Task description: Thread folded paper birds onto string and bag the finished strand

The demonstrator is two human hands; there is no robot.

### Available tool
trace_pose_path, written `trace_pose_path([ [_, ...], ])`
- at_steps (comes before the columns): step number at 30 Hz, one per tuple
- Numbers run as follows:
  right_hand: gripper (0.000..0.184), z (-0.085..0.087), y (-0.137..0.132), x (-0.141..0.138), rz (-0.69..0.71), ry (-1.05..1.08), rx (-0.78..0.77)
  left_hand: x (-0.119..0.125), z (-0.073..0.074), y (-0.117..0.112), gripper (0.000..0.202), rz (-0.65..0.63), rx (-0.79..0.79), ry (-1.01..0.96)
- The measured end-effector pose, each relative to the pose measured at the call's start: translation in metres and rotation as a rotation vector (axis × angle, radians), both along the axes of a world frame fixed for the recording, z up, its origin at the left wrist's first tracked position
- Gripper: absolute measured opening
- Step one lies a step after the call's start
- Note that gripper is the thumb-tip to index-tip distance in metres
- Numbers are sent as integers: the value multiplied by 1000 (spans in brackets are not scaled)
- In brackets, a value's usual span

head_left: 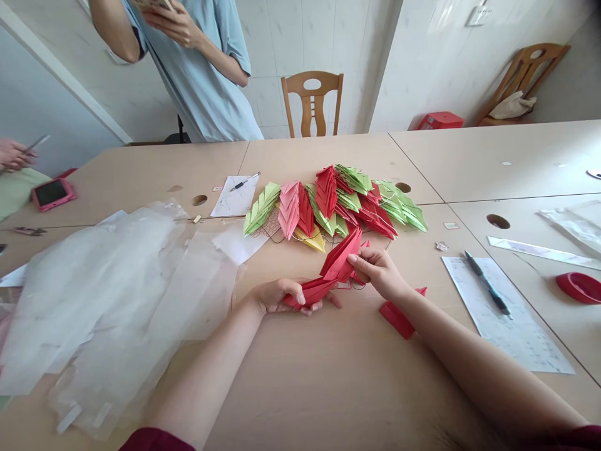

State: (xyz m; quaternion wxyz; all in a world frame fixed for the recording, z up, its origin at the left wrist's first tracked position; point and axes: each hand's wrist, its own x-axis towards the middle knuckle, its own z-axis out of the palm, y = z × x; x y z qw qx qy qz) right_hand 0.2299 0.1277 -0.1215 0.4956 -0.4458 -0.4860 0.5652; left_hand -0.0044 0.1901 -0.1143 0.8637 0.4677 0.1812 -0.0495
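My left hand (293, 297) grips the lower left end of a folded red paper piece (339, 258), its thumb on top and fingers beneath. At the upper right, my right hand (375, 269) pinches the same red paper between thumb and fingers. A thin dark string hangs under the paper near my right hand. Another folded red paper piece (397, 318) lies on the table, partly hidden by my right forearm. Just beyond my hands lies a pile of pleated paper strings in red (325, 193), green (263, 208) and pink (289, 209), with a yellow piece (312, 239) among them.
Translucent plastic bags (107, 282) cover the table's left side. A written sheet (504, 313) with a pen (488, 285) lies at right, near a red tape roll (580, 287). Across the table stand a person in a blue shirt (201, 81) and a wooden chair (313, 103).
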Motion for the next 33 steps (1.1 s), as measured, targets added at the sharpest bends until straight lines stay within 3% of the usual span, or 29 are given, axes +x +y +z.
trace_pose_path([
  [5, 47, 1, 1, -3, -29, -5, -36, 2, -11, 0, 56, -61, -132, -43],
  [10, 49, 1, 2, -4, -25, -6, -95, 2, -5, 0, 60, -91, -200, -25],
  [16, 50, -1, 3, -4, -21, 14, -145, -1, 1, 4, 49, -92, -49, 104],
  [21, 50, -4, 3, 1, -127, -56, -142, -1, 2, 6, 44, 91, 170, 152],
  [25, 55, -3, 3, 1, -210, -103, -103, 6, 1, 3, 30, 369, 250, 134],
  [29, 59, -4, 3, -2, -308, -138, -60, 16, -4, -2, 28, 633, 280, 106],
  [33, 59, -5, 2, -4, -391, -198, -39, 21, -12, -5, 34, 702, 314, 131],
])
